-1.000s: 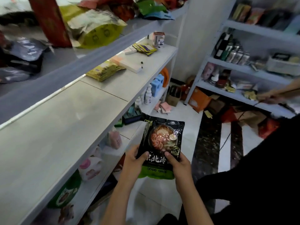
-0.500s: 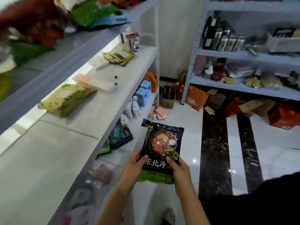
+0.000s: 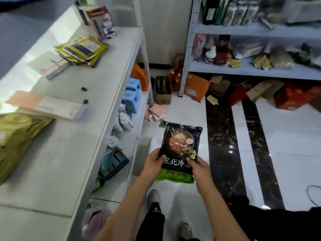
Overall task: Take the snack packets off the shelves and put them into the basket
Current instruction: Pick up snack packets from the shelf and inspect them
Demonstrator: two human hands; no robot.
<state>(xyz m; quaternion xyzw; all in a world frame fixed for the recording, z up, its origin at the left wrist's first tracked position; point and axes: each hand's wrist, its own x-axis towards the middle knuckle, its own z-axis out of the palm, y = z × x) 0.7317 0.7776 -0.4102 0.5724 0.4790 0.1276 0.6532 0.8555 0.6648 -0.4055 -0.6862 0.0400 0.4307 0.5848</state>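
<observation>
A black noodle packet [image 3: 180, 145] with a bowl picture and a green bottom strip is held upright in front of me, over the white floor. My left hand [image 3: 153, 162] pinches its lower left edge with the thumb on the front. My right hand [image 3: 199, 166] pinches the lower right edge the same way. On the white shelf [image 3: 73, 136] to my left lie a yellow-green packet [image 3: 15, 141] at the near end and a stack of gold and purple sachets [image 3: 81, 50] further back. No basket is in view.
Flat pink and white boxes [image 3: 46, 106] and a small carton [image 3: 104, 23] sit on the left shelf. Bottles and blue items fill the shelf below. A grey rack [image 3: 251, 70] with bottles and bags stands ahead, with cardboard and red boxes [image 3: 291, 98] on the floor under it. My shoes [image 3: 153, 200] show below.
The view has swung down and to the right along the aisle. Both hands keep the same hold on the black packet, which stays in front of me.
</observation>
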